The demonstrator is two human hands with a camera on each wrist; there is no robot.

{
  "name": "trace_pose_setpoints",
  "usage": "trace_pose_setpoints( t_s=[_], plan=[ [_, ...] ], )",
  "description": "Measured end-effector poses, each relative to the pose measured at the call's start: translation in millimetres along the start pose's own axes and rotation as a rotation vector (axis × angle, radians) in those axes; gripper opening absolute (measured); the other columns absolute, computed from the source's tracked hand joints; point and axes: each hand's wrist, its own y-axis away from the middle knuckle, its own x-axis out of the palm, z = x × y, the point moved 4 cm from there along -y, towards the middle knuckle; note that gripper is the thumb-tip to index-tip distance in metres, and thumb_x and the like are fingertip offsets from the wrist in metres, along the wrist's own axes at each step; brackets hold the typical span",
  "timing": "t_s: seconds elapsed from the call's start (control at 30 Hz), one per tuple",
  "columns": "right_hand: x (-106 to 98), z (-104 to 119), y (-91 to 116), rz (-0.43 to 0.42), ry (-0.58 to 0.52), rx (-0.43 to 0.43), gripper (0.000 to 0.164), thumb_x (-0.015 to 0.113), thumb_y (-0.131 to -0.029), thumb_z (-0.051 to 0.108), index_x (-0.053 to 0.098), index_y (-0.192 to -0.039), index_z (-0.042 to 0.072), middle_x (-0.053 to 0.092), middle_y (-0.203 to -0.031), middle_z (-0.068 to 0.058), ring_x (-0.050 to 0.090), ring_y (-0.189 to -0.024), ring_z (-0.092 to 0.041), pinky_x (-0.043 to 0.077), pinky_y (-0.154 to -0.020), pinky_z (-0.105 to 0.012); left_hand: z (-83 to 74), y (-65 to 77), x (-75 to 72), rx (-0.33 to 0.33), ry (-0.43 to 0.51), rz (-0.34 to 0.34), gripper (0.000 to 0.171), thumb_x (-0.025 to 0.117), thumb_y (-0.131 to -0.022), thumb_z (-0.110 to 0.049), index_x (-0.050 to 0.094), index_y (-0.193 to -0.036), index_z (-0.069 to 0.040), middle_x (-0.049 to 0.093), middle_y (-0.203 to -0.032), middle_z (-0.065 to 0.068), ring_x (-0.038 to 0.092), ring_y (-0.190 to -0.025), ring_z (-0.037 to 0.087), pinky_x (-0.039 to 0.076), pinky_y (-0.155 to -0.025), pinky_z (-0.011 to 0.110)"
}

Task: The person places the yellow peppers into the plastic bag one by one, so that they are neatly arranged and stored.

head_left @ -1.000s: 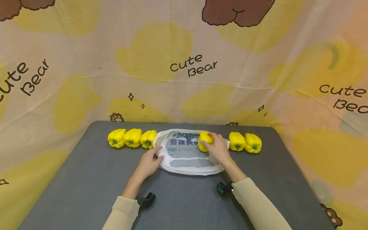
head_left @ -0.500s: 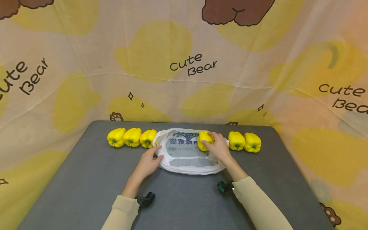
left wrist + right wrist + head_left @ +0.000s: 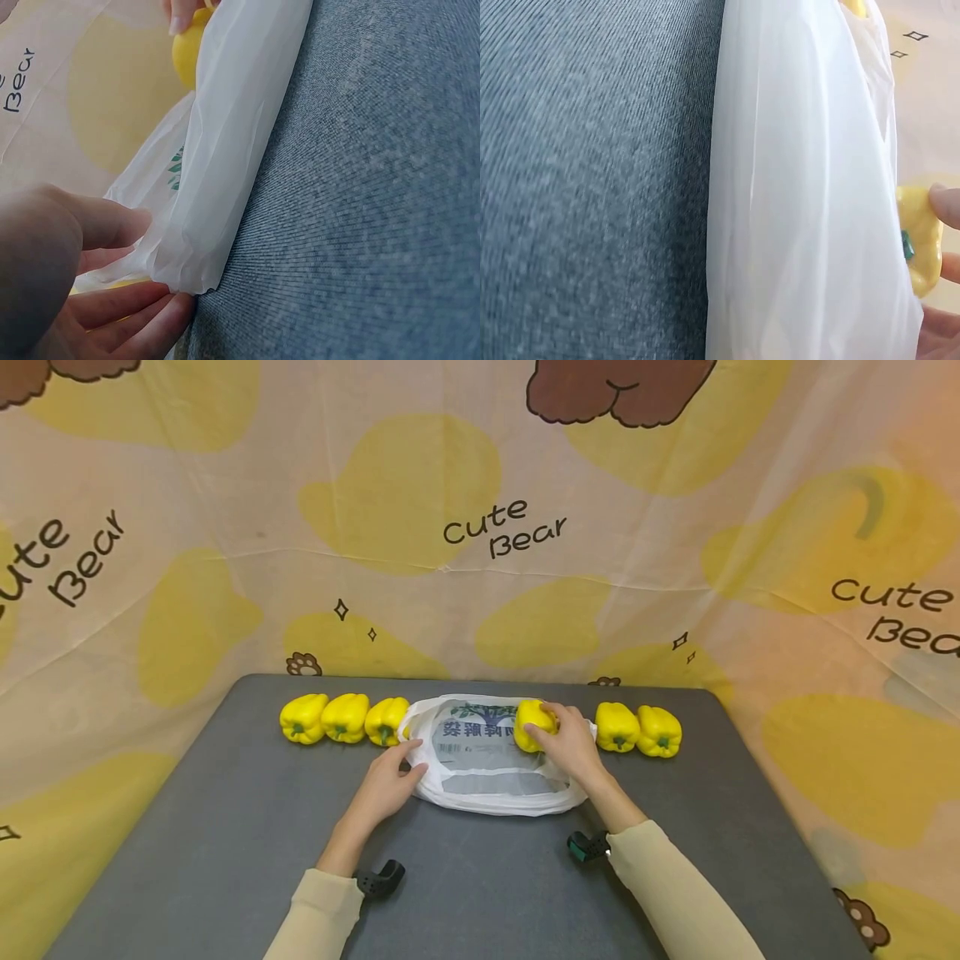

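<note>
My right hand (image 3: pixel 573 745) grips a yellow bell pepper (image 3: pixel 529 727) between thumb and fingers, over the right part of a white plastic bag (image 3: pixel 480 806). The bag lies mouth-up with its rim spread, and printed lettering shows inside. My left hand (image 3: pixel 388 783) rests at the bag's left end, thumb and fingers apart, fingertips touching the plastic. In the left wrist view those fingers (image 3: pixel 139 322) lie against the bag's end (image 3: pixel 225 150). The right wrist view shows the held pepper (image 3: pixel 921 240), green stem visible, beyond the bag's wall (image 3: pixel 802 187).
Several other yellow bell peppers stand in a row along the back of the grey table (image 3: pixel 480 877): three left of the bag, one of them (image 3: pixel 387 720) partly behind its rim, and two (image 3: pixel 617 727) to the right. A patterned cloth (image 3: pixel 405 502) hangs behind.
The right hand holds the pepper over the bag almost in place; the pepper has shifted very slightly left. The left hand stays at the bag's left end.
</note>
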Motion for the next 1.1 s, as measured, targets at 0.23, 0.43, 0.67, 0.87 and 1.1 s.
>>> trace_pose_setpoints(
  t_s=[0.23,0.43,0.67,0.87,1.1],
  plan=[
    [7,9,-2,0.008,-0.021,-0.021,0.058,0.072,-0.094,0.037,0.058,-0.141,0.006,0.057,-0.136,-0.020,0.055,-0.116,-0.035,0.048,-0.097,-0.050,0.0,-0.1,-1.1,0.010,-0.005,-0.004,0.049,0.065,-0.099,-0.018,0.054,-0.145,-0.004,0.056,-0.142,0.023,0.064,-0.112,0.034,0.054,-0.095,0.049],
    [14,17,-4,0.001,-0.035,-0.054,0.055,0.074,-0.094,0.034,0.061,-0.137,0.004,0.057,-0.139,-0.020,0.055,-0.122,-0.037,0.048,-0.099,-0.052,-0.3,0.8,-0.9,0.003,-0.004,0.001,0.050,0.065,-0.099,-0.018,0.054,-0.145,-0.004,0.055,-0.142,0.022,0.064,-0.112,0.034,0.054,-0.095,0.049],
    [22,25,-6,-0.007,-0.057,-0.070,0.055,0.075,-0.092,0.034,0.062,-0.136,0.003,0.059,-0.137,-0.017,0.056,-0.119,-0.035,0.050,-0.097,-0.048,-2.2,2.0,-1.3,0.006,-0.001,-0.002,0.049,0.065,-0.099,-0.018,0.054,-0.145,-0.004,0.056,-0.141,0.022,0.064,-0.111,0.034,0.054,-0.094,0.049],
    [29,32,-9,-0.014,-0.027,-0.080,0.056,0.076,-0.092,0.036,0.063,-0.136,0.004,0.061,-0.134,-0.016,0.057,-0.119,-0.033,0.048,-0.099,-0.048,-3.1,1.6,-1.6,0.012,0.001,-0.002,0.049,0.065,-0.099,-0.018,0.054,-0.145,-0.004,0.056,-0.142,0.022,0.064,-0.111,0.033,0.055,-0.094,0.048],
    [40,43,-12,0.008,-0.060,-0.084,0.056,0.075,-0.091,0.035,0.062,-0.137,0.005,0.060,-0.135,-0.018,0.053,-0.125,-0.034,0.043,-0.105,-0.049,-3.5,1.6,-1.9,0.014,0.005,-0.005,0.049,0.066,-0.098,-0.018,0.055,-0.144,-0.004,0.056,-0.141,0.022,0.064,-0.112,0.033,0.054,-0.094,0.049]
  ],
)
